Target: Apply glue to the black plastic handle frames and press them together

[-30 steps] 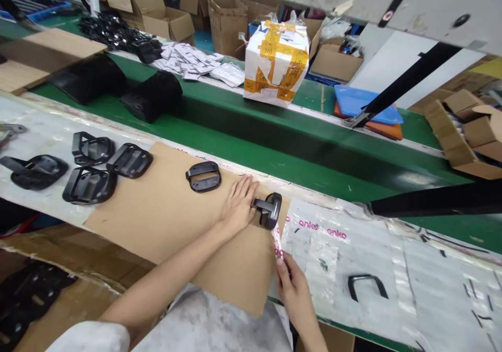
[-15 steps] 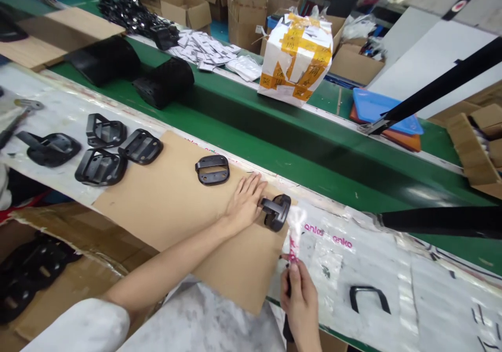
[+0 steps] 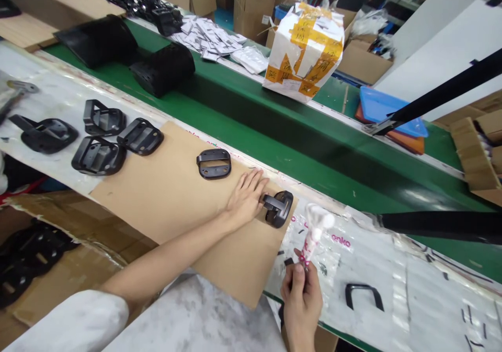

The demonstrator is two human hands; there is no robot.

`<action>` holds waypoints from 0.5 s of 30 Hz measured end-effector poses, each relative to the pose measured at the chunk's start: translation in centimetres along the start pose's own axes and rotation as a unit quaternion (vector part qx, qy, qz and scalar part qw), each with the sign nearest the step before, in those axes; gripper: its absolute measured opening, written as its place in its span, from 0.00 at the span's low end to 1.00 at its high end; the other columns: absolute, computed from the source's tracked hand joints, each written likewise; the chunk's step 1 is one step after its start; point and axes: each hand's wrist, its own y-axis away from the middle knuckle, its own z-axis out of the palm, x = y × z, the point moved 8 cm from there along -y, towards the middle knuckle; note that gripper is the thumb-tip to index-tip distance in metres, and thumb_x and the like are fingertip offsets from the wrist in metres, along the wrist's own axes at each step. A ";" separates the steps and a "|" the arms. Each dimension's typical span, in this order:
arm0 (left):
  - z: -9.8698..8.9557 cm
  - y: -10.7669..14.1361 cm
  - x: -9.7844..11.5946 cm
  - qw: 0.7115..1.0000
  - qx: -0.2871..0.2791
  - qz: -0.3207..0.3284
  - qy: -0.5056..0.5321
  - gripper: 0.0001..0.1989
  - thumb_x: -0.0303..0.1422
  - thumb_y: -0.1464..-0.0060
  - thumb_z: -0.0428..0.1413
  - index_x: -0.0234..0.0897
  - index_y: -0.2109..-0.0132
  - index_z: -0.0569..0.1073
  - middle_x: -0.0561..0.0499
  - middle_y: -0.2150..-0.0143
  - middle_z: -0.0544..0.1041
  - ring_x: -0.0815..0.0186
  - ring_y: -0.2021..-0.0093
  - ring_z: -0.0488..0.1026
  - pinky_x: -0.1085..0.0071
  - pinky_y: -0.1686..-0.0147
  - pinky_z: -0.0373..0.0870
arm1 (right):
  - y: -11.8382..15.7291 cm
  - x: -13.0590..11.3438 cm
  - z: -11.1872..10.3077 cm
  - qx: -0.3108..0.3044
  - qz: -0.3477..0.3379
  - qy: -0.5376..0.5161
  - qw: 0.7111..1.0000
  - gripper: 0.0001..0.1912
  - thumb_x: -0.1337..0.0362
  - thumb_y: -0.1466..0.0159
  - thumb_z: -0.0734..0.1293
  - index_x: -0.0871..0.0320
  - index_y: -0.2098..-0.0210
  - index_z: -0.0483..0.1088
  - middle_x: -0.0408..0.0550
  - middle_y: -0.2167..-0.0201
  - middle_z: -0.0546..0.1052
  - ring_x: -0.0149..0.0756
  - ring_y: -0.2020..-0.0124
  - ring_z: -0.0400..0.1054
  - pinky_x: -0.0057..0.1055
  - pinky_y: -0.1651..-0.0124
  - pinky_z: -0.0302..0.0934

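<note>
A green belt [image 3: 243, 132] runs past the far edge of the table [image 3: 376, 258]. Cardboard [image 3: 172, 195] lies on the table, and a taped box [image 3: 288, 69] stands beyond the belt. The left hand [image 3: 247, 199] is flat near the cardboard's far edge, fingers stretched out. The right hand [image 3: 301, 294], past the cardboard's right edge, has its fingers closed round a white-wrapped tool [image 3: 312, 237]. One black bracket [image 3: 276, 203] sits at the cardboard's far right corner, just beside the left hand; I cannot tell whether they touch. Another bracket [image 3: 215, 172] lies near the far edge; four more [image 3: 140, 136] cluster about the left edge. A bent strip [image 3: 364, 287] rests toward the table's near edge.
</note>
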 end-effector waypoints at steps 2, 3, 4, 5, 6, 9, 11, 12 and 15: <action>-0.1 -0.1 0.0 1.000 -0.006 -0.003 0.003 0.31 0.33 0.34 0.55 0.30 0.27 0.64 0.36 0.21 0.55 0.49 0.20 0.47 0.48 0.23 0.44 | 0.4 0.3 0.9 0.007 0.022 -0.019 1.000 0.34 0.33 0.30 0.64 0.59 0.48 0.68 0.39 0.75 0.63 0.28 0.81 0.53 0.24 0.81 0.52; -0.2 -0.1 0.0 1.000 -0.010 -0.005 0.006 0.31 0.33 0.34 0.55 0.30 0.27 0.64 0.36 0.21 0.55 0.49 0.20 0.47 0.48 0.23 0.45 | 0.4 0.8 1.8 -0.020 0.051 -0.015 0.998 0.37 0.30 0.32 0.64 0.60 0.49 0.68 0.38 0.76 0.61 0.28 0.81 0.52 0.24 0.81 0.51; -0.2 -0.2 0.1 1.000 -0.014 -0.006 0.008 0.31 0.32 0.34 0.55 0.30 0.27 0.64 0.36 0.21 0.54 0.49 0.20 0.47 0.48 0.23 0.45 | 0.4 1.4 2.7 -0.060 0.089 -0.006 0.994 0.40 0.27 0.35 0.65 0.60 0.50 0.68 0.37 0.78 0.60 0.27 0.81 0.50 0.24 0.81 0.49; -0.2 -0.2 0.1 1.000 -0.017 -0.007 0.011 0.31 0.32 0.35 0.55 0.30 0.27 0.64 0.36 0.21 0.54 0.49 0.20 0.47 0.48 0.23 0.45 | 0.3 1.9 3.4 -0.105 0.132 0.005 0.986 0.44 0.24 0.39 0.66 0.60 0.50 0.69 0.36 0.79 0.57 0.27 0.82 0.48 0.24 0.82 0.46; -0.2 -0.2 0.1 1.000 -0.019 -0.008 0.012 0.32 0.32 0.35 0.55 0.30 0.27 0.64 0.36 0.21 0.54 0.48 0.20 0.47 0.48 0.23 0.45 | 0.2 2.4 3.8 -0.144 0.173 0.013 0.974 0.47 0.23 0.43 0.68 0.61 0.51 0.69 0.35 0.80 0.56 0.26 0.82 0.46 0.24 0.83 0.44; -0.2 -0.2 0.1 1.000 -0.013 -0.009 0.011 0.31 0.32 0.35 0.55 0.30 0.27 0.64 0.37 0.21 0.54 0.49 0.20 0.46 0.48 0.22 0.44 | -0.6 2.0 2.6 -0.153 0.220 0.010 0.963 0.52 0.21 0.51 0.71 0.61 0.49 0.69 0.34 0.80 0.56 0.23 0.83 0.42 0.23 0.84 0.39; -0.3 -0.2 0.0 1.000 -0.005 -0.007 0.022 0.32 0.31 0.37 0.55 0.30 0.27 0.64 0.37 0.21 0.55 0.49 0.20 0.46 0.48 0.22 0.43 | -1.4 0.8 1.1 -0.106 0.196 -0.007 0.975 0.51 0.22 0.50 0.72 0.61 0.50 0.69 0.34 0.78 0.58 0.23 0.84 0.44 0.22 0.83 0.40; -0.3 -0.2 -0.1 0.999 -0.001 -0.004 0.038 0.32 0.30 0.38 0.55 0.30 0.28 0.64 0.37 0.21 0.55 0.49 0.20 0.46 0.48 0.22 0.42 | -1.6 0.2 0.5 -0.080 0.177 -0.019 0.981 0.49 0.23 0.49 0.72 0.60 0.49 0.69 0.34 0.78 0.58 0.23 0.84 0.44 0.22 0.83 0.40; -1.0 -0.3 -0.8 0.988 0.022 -0.017 0.150 0.26 0.29 0.36 0.52 0.34 0.32 0.70 0.42 0.25 0.64 0.52 0.22 0.54 0.49 0.23 0.47 | -1.9 -1.1 -0.5 -0.022 0.131 -0.054 0.990 0.45 0.27 0.46 0.74 0.60 0.48 0.68 0.32 0.79 0.56 0.23 0.83 0.44 0.21 0.83 0.41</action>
